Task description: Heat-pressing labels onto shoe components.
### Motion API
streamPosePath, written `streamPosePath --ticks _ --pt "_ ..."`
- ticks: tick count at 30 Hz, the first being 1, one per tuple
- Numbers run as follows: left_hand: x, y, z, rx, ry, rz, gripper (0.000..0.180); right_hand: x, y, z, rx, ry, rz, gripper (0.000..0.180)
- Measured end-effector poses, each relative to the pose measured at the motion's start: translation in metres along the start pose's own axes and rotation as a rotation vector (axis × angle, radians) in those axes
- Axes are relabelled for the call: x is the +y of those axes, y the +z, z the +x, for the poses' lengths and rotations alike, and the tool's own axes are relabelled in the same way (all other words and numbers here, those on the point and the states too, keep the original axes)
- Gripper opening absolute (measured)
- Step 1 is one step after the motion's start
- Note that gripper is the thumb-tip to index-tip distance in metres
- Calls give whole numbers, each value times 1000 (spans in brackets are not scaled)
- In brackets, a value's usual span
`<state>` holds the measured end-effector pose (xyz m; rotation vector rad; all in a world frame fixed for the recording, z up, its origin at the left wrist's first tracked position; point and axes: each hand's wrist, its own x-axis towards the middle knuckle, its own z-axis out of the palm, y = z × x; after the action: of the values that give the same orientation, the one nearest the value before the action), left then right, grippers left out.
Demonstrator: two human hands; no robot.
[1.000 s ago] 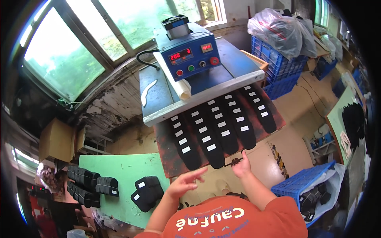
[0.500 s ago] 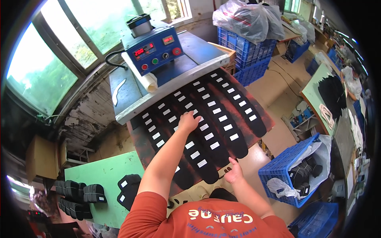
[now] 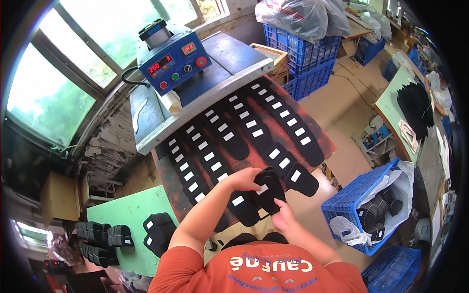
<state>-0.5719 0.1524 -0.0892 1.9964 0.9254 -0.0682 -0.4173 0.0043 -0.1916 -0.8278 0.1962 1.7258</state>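
Observation:
Black rounded fabric pieces with white labels lie overlapped in several rows on a dark reddish board. My left hand is closed on a small stack of these black fabric pieces, holding it by its far left side. The stack is raised toward me at the board's near edge. At its lower right edge my right hand pinches it, thumb on top; the other fingers are partly hidden. Right of the stack lies the near end of another row, its pieces spread out. A shortened row stays beyond my left hand.
A heat press with a blue control box stands behind the board. On the left, a green table bears black bundles. A blue crate with a plastic liner and black bundles stands at right. Stacked blue crates stand at back right.
My left hand has drawn pieces from a middle row toward me, baring a patch of board. My right hand, empty before, now grips them too. The near end of the adjoining row has shifted right.

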Motion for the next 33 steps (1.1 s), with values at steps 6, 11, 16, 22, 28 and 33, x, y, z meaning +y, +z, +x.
streamPosePath --ticks 6,11,16,22,28,33 --pt "-10 -16 -34 122 -160 -507 44 -28 25 -51 288 -296 -641 70" --pt "-33 -16 -52 120 -77 -736 44 -82 -2 -11 694 -781 -773 70" --pt "-38 -10 -62 111 -103 -716 47 -70 63 3 82 -638 -371 73" --pt "-37 -16 -76 75 12 -866 49 -53 61 -5 271 -897 -853 79" --pt "-22 -48 -73 186 -71 -550 38 -28 109 -23 -293 17 -948 43" --pt "-160 -111 -43 1271 -697 -165 40 18 81 -29 -218 -523 -1725 54"
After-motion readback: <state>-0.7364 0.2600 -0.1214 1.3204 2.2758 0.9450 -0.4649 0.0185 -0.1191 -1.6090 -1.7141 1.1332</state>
